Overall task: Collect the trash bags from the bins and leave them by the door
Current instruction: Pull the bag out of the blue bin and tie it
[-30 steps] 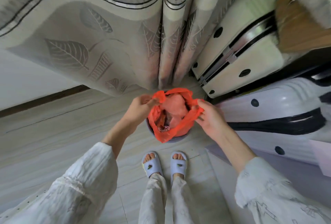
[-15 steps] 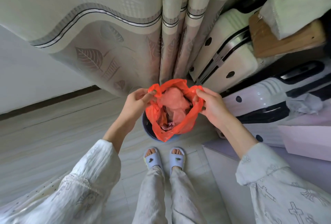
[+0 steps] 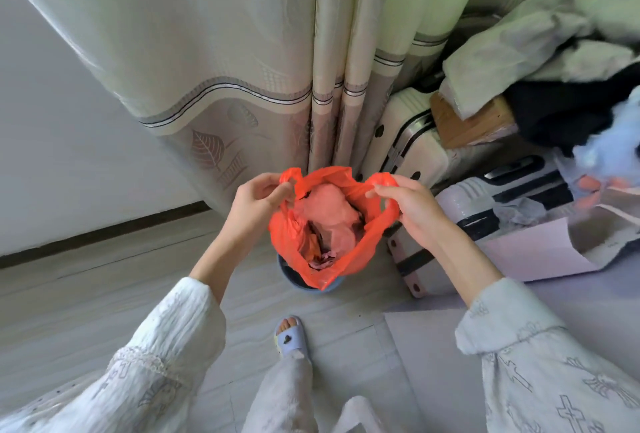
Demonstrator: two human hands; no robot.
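Head view, speaker one: why is the orange trash bag (image 3: 325, 232) held up by both handles like that?

Speaker two: Each hand has one loop. The left hand (image 3: 258, 202) pinches the handle on its side between thumb and curled fingers, and the right hand (image 3: 412, 211) is closed round the other loop. Pulling them apart keeps the mouth open and the load hanging straight, which I judge makes it easier to draw clear of the blue bin (image 3: 313, 278).

One: Where is the bag against the bin?

Two: Directly above it, with its bottom at or just inside the rim (I cannot tell whether it is fully out). The curtain (image 3: 242, 86) hangs behind the bin, and the suitcases (image 3: 460, 211) lie to its right.

One: And the materials?

Two: Thin, glossy, crinkled plastic, stretched taut near the handles. Inside is soft crumpled pinkish paper. The bin looks like a round, hard-walled tub on a pale tiled floor (image 3: 104, 294).
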